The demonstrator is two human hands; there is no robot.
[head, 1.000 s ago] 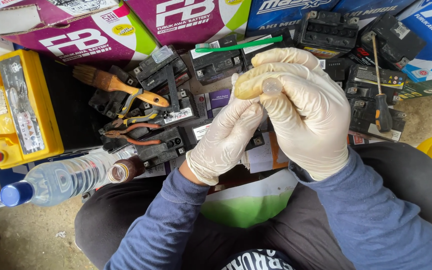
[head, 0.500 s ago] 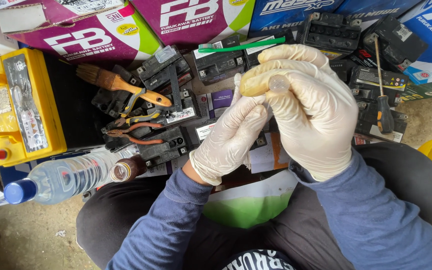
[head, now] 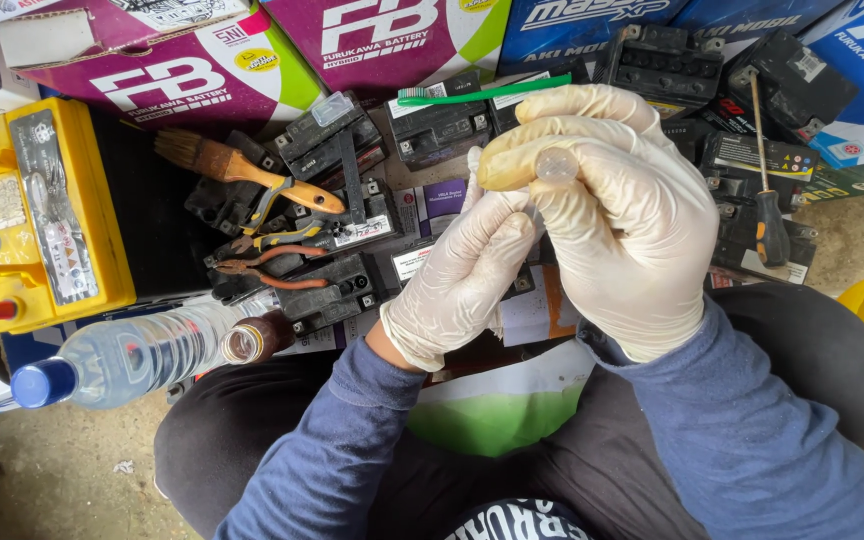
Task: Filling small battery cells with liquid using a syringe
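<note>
Head view: a small clear plastic piece (head: 556, 165) is pinched in the curled fingers of the gloved right hand (head: 622, 215), just above the black batteries (head: 352, 250). The left hand (head: 467, 275) is closed loosely against it, fingertips touching. Looks like it's being worked on mid-grip; a steady pinch seems needed.

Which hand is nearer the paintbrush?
Left. The left hand sits right of the paintbrush; the right hand is farther right, beyond the left.
</note>
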